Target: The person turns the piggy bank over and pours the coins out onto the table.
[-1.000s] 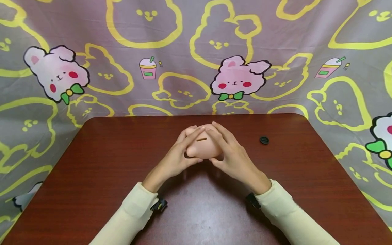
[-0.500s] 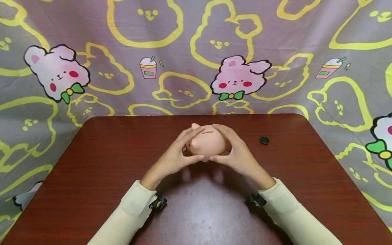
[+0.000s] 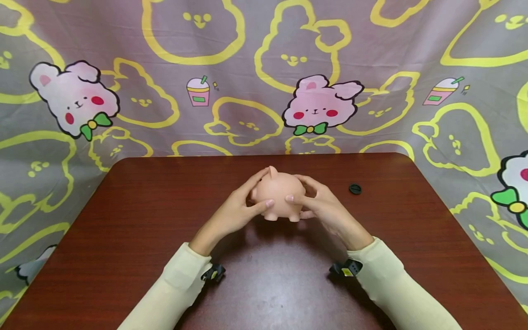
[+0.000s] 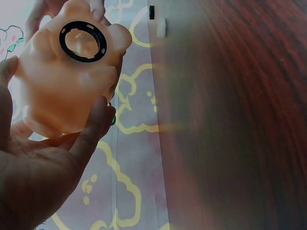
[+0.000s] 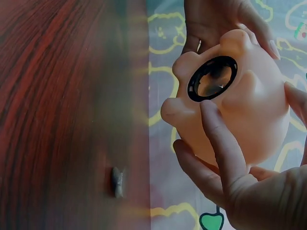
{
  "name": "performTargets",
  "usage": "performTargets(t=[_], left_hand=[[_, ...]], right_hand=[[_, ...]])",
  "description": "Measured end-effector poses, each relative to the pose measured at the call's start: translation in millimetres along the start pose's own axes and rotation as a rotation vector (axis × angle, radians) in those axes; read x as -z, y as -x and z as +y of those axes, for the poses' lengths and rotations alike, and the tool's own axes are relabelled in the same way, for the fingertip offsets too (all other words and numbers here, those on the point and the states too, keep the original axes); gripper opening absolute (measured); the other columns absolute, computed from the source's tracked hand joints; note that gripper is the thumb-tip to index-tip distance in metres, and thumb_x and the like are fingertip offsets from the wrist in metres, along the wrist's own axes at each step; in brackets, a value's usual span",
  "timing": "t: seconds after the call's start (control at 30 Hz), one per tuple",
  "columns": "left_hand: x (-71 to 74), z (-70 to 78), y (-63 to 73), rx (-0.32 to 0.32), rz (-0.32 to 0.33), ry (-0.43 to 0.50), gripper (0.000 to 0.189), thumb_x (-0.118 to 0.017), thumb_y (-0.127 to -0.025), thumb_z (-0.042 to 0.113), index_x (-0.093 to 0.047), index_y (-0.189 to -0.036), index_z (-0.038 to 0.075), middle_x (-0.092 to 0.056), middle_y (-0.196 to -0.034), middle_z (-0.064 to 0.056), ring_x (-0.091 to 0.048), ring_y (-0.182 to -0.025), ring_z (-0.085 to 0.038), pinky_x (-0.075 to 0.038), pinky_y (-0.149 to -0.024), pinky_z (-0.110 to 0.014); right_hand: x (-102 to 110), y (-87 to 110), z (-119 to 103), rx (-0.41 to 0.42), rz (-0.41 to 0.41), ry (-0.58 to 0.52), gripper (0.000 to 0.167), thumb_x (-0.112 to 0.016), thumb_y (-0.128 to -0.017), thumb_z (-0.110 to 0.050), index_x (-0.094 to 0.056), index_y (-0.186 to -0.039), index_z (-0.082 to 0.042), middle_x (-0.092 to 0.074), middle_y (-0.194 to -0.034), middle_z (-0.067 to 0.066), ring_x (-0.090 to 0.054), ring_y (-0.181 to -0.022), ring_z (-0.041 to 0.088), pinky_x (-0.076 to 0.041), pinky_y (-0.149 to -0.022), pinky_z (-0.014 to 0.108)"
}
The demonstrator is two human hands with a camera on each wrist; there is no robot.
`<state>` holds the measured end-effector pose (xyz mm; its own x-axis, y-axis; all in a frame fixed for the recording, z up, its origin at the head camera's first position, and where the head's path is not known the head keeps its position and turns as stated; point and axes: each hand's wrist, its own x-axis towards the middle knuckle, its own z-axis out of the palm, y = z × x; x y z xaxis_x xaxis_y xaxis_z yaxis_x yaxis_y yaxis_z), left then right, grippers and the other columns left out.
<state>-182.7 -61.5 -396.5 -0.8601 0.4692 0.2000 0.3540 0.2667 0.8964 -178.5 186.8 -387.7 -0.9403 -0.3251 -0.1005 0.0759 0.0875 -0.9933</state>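
Note:
Both hands hold a pale pink piggy bank (image 3: pixel 278 190) in the air above the table, its side and short feet facing the head camera. My left hand (image 3: pixel 235 210) grips the snout end, thumb on the near side. At the rump, my right hand (image 3: pixel 330 211) grips with its thumb on the same side and other fingers behind and below. The wrist views show the bank's underside, where a black ring (image 4: pixel 62 44) frames a round uncovered hole. In the right wrist view, one right fingertip touches the edge of this black ring (image 5: pixel 192 88). The coin slot is hidden.
A round black cap (image 3: pixel 355 189) lies on the dark red-brown table (image 3: pixel 156 201), right of the hands. Behind the table hangs a patterned curtain (image 3: pixel 239 59). A small blurred object (image 5: pixel 116 182) shows on the table in the right wrist view.
The piggy bank has been turned: its coin slot faced up earlier, and now its side and feet show. The right hand shifted its hold, thumb onto the side. The black cap stayed put.

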Motion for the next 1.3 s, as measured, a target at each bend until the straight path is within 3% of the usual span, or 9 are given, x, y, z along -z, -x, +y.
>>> performTargets(t=[0.27,0.4,0.5,0.63,0.73,0.87,1.07,1.17,1.3], left_hand=[[1.8,1.2,-0.2,-0.006,-0.007,-0.025,0.08,-0.074,-0.099,0.019,-0.031,-0.166,0.024,-0.046,-0.162,-0.009,-0.068,-0.117,-0.031,-0.059,-0.094,-0.045],[3.6,3.3,-0.4,0.002,-0.003,-0.068,0.081,-0.076,-0.098,0.021,-0.032,-0.166,0.022,-0.043,-0.166,-0.005,-0.065,-0.125,-0.03,-0.056,-0.102,-0.049],[4.3,4.1,-0.9,-0.011,-0.003,-0.075,0.083,-0.079,-0.095,0.019,-0.034,-0.165,0.021,-0.04,-0.168,-0.002,-0.062,-0.129,-0.029,-0.055,-0.104,-0.045],[4.9,3.9,-0.8,-0.046,-0.015,-0.045,0.087,-0.084,-0.09,0.012,-0.038,-0.163,0.023,-0.04,-0.167,-0.005,-0.061,-0.127,-0.028,-0.058,-0.096,-0.036],[5.2,3.6,-0.2,-0.085,-0.008,-0.083,0.09,-0.087,-0.087,0.011,-0.04,-0.162,0.027,-0.041,-0.165,-0.006,-0.057,-0.132,-0.026,-0.057,-0.095,-0.032],[3.7,2.2,0.4,-0.157,0.024,-0.168,0.092,-0.09,-0.084,0.013,-0.042,-0.161,0.029,-0.036,-0.166,-0.006,-0.054,-0.132,-0.026,-0.056,-0.093,-0.032],[-0.2,-0.1,3.5,-0.373,0.124,-0.355,0.086,-0.092,-0.08,0.009,-0.049,-0.154,0.021,-0.032,-0.166,-0.016,-0.048,-0.144,-0.033,-0.055,-0.106,-0.044],[-0.7,0.7,4.9,-0.458,0.171,-0.442,0.082,-0.091,-0.08,0.009,-0.051,-0.151,0.021,-0.034,-0.165,-0.019,-0.05,-0.144,-0.035,-0.055,-0.106,-0.047],[-1.1,2.9,5.6,-0.506,0.196,-0.497,0.08,-0.09,-0.081,0.009,-0.053,-0.151,0.023,-0.034,-0.166,-0.018,-0.054,-0.139,-0.034,-0.057,-0.101,-0.045]], right_hand=[[0,-0.1,2,0.002,-0.004,-0.007,0.069,-0.074,-0.097,-0.017,-0.043,-0.158,-0.017,-0.048,-0.153,0.017,-0.071,-0.095,0.024,-0.064,-0.073,0.035],[0,0.7,3,0.016,0.003,0.022,0.072,-0.076,-0.095,-0.016,-0.042,-0.158,-0.019,-0.051,-0.15,0.019,-0.068,-0.105,0.026,-0.064,-0.076,0.038],[-2,1.8,3,0.054,0.017,0.086,0.075,-0.08,-0.092,-0.016,-0.044,-0.157,-0.022,-0.054,-0.149,0.017,-0.064,-0.114,0.028,-0.062,-0.078,0.038],[-3,3.5,3,0.139,0.021,0.151,0.081,-0.084,-0.088,-0.013,-0.044,-0.157,-0.023,-0.054,-0.151,0.011,-0.059,-0.123,0.032,-0.062,-0.081,0.036],[-4,4.9,4,0.237,0.023,0.211,0.086,-0.087,-0.085,-0.008,-0.042,-0.158,-0.022,-0.051,-0.155,0.006,-0.057,-0.127,0.031,-0.062,-0.086,0.035],[-6,5.3,7,0.458,0.059,0.393,0.092,-0.089,-0.081,-0.003,-0.042,-0.158,-0.019,-0.043,-0.162,0.005,-0.052,-0.137,0.028,-0.058,-0.097,0.035],[-6,3.6,11,0.806,0.138,0.627,0.096,-0.092,-0.073,0.006,-0.044,-0.154,-0.011,-0.036,-0.166,0.013,-0.042,-0.149,0.033,-0.038,-0.117,0.023],[-6,3.4,11,0.912,0.151,0.66,0.094,-0.091,-0.071,0.009,-0.045,-0.151,-0.008,-0.037,-0.165,0.018,-0.043,-0.148,0.037,-0.034,-0.12,0.02],[-7,3.5,11,0.983,0.16,0.671,0.092,-0.09,-0.07,0.012,-0.044,-0.148,-0.007,-0.037,-0.163,0.022,-0.045,-0.145,0.04,-0.035,-0.119,0.02]])
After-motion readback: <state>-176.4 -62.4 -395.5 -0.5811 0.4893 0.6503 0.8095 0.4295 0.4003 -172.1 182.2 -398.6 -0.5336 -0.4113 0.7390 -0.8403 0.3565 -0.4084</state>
